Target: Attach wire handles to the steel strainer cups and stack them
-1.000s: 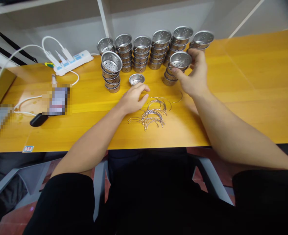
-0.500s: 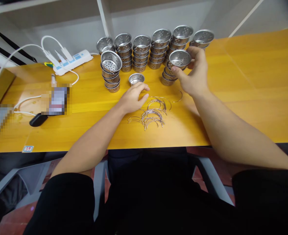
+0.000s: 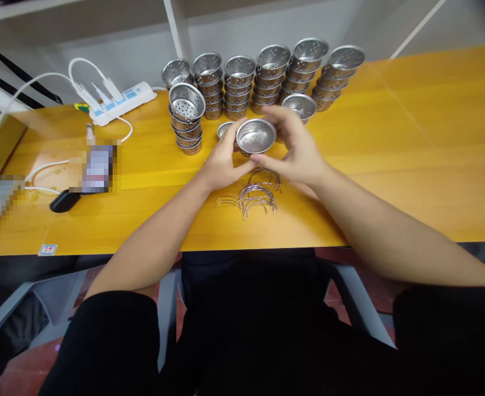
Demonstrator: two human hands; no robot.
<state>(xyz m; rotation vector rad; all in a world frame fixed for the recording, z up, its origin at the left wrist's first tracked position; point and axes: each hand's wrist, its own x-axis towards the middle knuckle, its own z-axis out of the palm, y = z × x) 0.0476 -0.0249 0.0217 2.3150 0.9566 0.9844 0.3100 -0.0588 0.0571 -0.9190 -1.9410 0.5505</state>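
A perforated metal cup (image 3: pixel 256 136) is held above the table between my two hands, its open top facing up. My right hand (image 3: pixel 296 146) grips its right side, with the thumb at the lower front. From the left, my left hand (image 3: pixel 224 162) curls round the cup, fingers along its side and thumb below. Thin curved wires (image 3: pixel 257 195) lie in a loose pile just under and in front of the hands. Partly hidden behind my left fingers is a single small cup (image 3: pixel 223 130). A short stack of cups (image 3: pixel 299 105) stands behind my right hand.
Several stacks of like cups (image 3: pixel 240 82) line the back of the table (image 3: pixel 424 165), and another stack (image 3: pixel 187 118) stands nearer on the left. A white power strip (image 3: pixel 125 104) with cables, a blurred phone-like object (image 3: pixel 98 169) and a black object (image 3: pixel 64 201) lie further left.
My right hand has lifted the top cup off the near right stack and brought it left and closer. My left hand has risen slightly and closed round it.
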